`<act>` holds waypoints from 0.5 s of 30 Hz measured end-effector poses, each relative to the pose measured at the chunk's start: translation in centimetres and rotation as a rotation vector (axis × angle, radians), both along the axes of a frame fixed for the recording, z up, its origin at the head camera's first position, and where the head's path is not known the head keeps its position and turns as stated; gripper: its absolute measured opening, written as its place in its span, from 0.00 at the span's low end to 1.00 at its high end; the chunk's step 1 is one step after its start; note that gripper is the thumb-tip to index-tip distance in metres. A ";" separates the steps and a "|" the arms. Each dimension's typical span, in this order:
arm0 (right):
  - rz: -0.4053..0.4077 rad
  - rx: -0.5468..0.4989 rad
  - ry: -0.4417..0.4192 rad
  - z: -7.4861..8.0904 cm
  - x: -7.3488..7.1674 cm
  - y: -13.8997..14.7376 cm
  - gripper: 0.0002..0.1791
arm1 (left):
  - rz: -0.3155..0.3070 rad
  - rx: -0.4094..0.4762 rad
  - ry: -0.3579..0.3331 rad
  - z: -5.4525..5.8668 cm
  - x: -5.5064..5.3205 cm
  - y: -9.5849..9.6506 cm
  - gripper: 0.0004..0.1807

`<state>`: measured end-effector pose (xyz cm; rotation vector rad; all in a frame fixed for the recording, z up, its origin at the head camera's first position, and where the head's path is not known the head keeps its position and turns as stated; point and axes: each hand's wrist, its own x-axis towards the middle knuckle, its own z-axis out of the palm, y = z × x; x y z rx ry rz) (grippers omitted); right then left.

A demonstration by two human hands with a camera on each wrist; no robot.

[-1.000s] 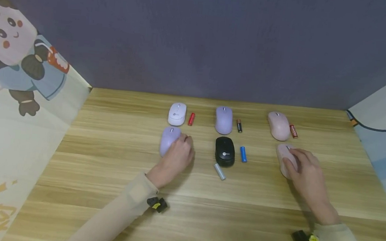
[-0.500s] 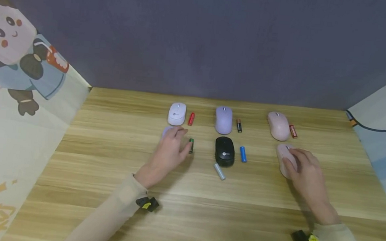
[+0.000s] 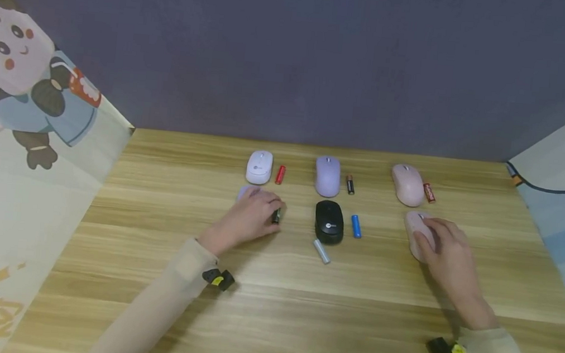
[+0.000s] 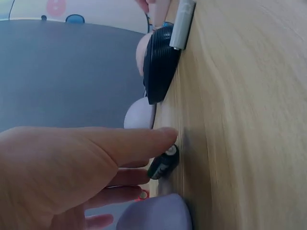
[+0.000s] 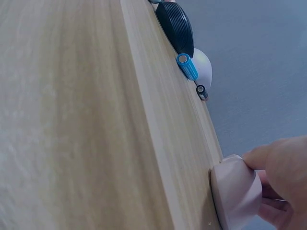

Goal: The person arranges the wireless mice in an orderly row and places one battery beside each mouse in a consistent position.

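Note:
My left hand (image 3: 246,218) reaches over the front lavender mouse (image 4: 158,215), covering most of it in the head view. Between its thumb and curled fingers is a dark green battery (image 4: 164,163), close to the tabletop, with the thumb tip at one end. On the right, my right hand (image 3: 452,256) grips the front pale pink mouse (image 3: 417,233), thumb on one side and fingers on the other. This mouse (image 5: 236,191) sits on the table.
A black mouse (image 3: 329,222) lies between my hands, with a blue battery (image 3: 356,226) and a silver battery (image 3: 322,251) near it. Behind stand a white mouse (image 3: 260,167), a lavender mouse (image 3: 328,176) and a pink mouse (image 3: 408,184), each with a battery beside it. A dark panel (image 3: 323,62) rises at the back.
My left hand first drew back left from the green battery, uncovering it, then came down with thumb and fingers around it. The right hand stays on the pink mouse.

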<state>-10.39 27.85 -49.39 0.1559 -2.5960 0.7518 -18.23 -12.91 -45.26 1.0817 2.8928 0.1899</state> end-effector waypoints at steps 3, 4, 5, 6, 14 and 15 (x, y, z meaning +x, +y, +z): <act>-0.005 -0.004 -0.010 0.0 0.0 0.0 0.19 | 0.006 -0.015 -0.029 0.1 -0.1 -0.1 0.27; -0.007 -0.004 -0.013 0.0 0.0 0.0 0.19 | 0.013 -0.016 -0.040 0.2 -0.1 -0.2 0.26; -0.008 -0.005 -0.017 0.0 -0.1 0.0 0.19 | 0.017 -0.014 -0.048 0.2 -0.1 -0.2 0.26; -0.008 -0.008 -0.020 0.0 -0.1 0.0 0.19 | 0.020 -0.014 -0.051 0.2 -0.1 -0.3 0.26; 0.000 -0.008 -0.013 0.1 -0.1 0.0 0.18 | 0.014 -0.010 -0.032 -0.1 -0.2 -0.6 0.24; 0.001 -0.009 -0.012 0.1 -0.1 0.0 0.18 | 0.014 -0.010 -0.033 -0.1 -0.2 -0.6 0.24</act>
